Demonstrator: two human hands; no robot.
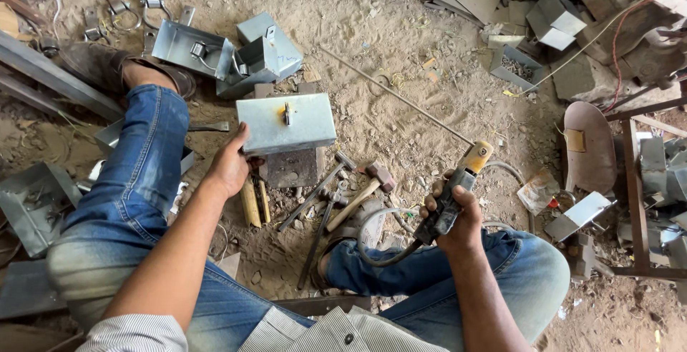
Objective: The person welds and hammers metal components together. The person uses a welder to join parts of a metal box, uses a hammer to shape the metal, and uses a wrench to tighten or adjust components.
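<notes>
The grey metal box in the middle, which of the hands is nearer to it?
Left. The left hand touches the grey metal box at its left edge. The right hand is apart, lower right of it, gripping a welding electrode holder.

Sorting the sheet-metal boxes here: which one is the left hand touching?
The closed grey box resting on a block in front of the person, with a small latch on top; the left hand grips its near-left corner. The other boxes lie farther off, untouched.

Wooden-handled hammers (358, 198) on sandy ground, folded metal boxes (229, 51), thin steel rod (393, 94)
</notes>
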